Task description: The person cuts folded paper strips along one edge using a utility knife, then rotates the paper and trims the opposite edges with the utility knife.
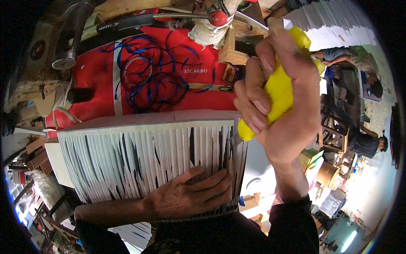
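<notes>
So the right hand (296, 97) has its fingers wrapped tight around a yellow knife (280, 93), blade right by the right end of the paper stack (165, 154). The left hand (192, 197) lies palm-down on that stack, fingers loosely spread and not gripping anything. Stack's along the near edge of the red table (99, 106), tangled blue cord (148, 73) just beyond.

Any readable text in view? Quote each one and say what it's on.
"S3CARBO": white print on the red sheet.
Small dark packet: orange-yellow lettering, too small and blurred to read.
Small yellow mark toward the left of the red sheet: too small to read.
</notes>
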Action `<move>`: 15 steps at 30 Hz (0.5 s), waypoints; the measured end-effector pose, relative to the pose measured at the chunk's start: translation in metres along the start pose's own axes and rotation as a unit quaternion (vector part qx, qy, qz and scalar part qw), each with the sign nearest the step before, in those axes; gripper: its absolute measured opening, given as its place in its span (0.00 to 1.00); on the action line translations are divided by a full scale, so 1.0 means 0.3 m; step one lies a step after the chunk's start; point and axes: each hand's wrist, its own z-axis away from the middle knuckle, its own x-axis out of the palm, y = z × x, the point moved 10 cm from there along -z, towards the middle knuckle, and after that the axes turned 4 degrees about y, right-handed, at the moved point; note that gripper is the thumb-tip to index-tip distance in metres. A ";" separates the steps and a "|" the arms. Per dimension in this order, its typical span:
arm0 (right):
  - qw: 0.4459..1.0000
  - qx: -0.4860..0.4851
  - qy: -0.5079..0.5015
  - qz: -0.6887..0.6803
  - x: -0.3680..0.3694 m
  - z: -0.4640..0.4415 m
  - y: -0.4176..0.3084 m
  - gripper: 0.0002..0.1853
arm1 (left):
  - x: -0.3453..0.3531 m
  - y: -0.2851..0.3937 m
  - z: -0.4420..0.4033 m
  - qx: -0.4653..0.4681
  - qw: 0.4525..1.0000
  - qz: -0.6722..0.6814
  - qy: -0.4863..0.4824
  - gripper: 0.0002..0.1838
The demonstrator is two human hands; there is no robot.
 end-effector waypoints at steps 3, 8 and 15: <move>0.999 0.035 0.016 0.027 0.006 -0.015 0.010 0.20 | -0.011 0.002 0.000 -0.003 1.000 -0.020 0.018 0.29; 0.983 0.058 0.067 0.163 0.001 -0.064 0.019 0.18 | 0.003 0.003 -0.004 0.011 0.999 -0.033 -0.003 0.28; 0.984 -0.075 0.023 0.158 -0.047 -0.093 0.105 0.13 | -0.012 0.005 0.003 0.000 1.000 -0.012 0.016 0.29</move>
